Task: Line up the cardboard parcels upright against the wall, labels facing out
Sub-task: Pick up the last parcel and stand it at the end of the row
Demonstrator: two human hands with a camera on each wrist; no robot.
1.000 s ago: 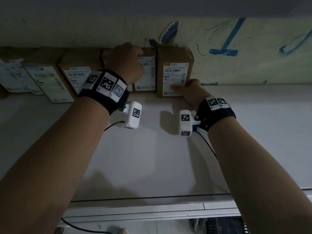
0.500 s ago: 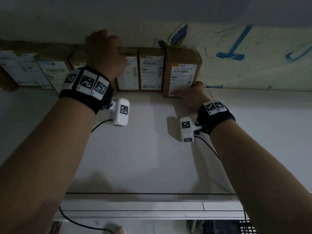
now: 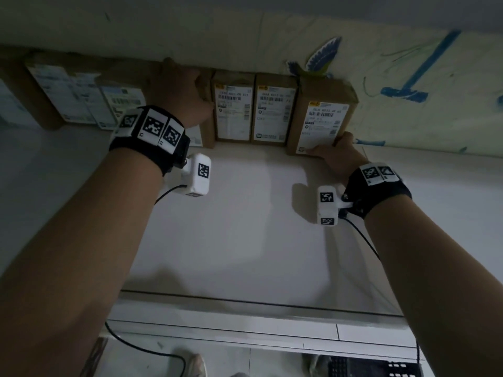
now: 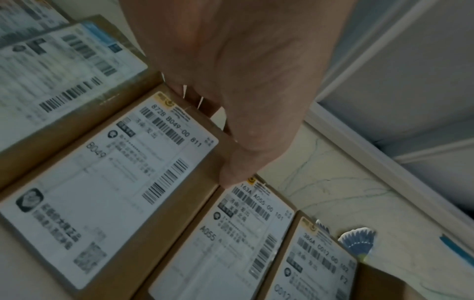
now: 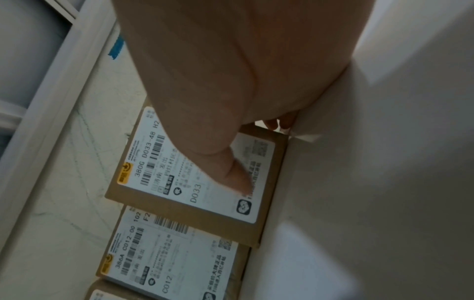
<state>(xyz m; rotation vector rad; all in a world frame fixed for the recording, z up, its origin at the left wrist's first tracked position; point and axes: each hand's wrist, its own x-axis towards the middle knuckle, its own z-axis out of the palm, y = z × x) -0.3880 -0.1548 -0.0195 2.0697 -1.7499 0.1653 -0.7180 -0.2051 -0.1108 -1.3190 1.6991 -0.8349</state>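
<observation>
A row of brown cardboard parcels stands upright against the wall, white labels facing me. My left hand (image 3: 182, 93) grips the top edge of the parcel labelled B049 (image 4: 102, 182), fingers curled over it. In the head view my wrist hides most of that parcel. To its right stand the A055 parcel (image 3: 232, 110) and the C012 parcel (image 3: 275, 112). The rightmost parcel, D033 (image 3: 321, 118), sits slightly forward of the row and overlaps C012. My right hand (image 3: 337, 151) holds its lower right corner, with the thumb (image 5: 238, 178) pressed on the label.
Larger labelled parcels (image 3: 70, 96) lean along the wall at the left. The wall bears blue scribbles (image 3: 405, 91) and a bird sticker (image 3: 321, 55). The white tabletop (image 3: 245, 227) runs to its front edge (image 3: 245, 303). Cables hang from both wrists.
My left hand has shifted one parcel to the left, uncovering the A055 label. My right hand stays on the rightmost parcel's lower corner.
</observation>
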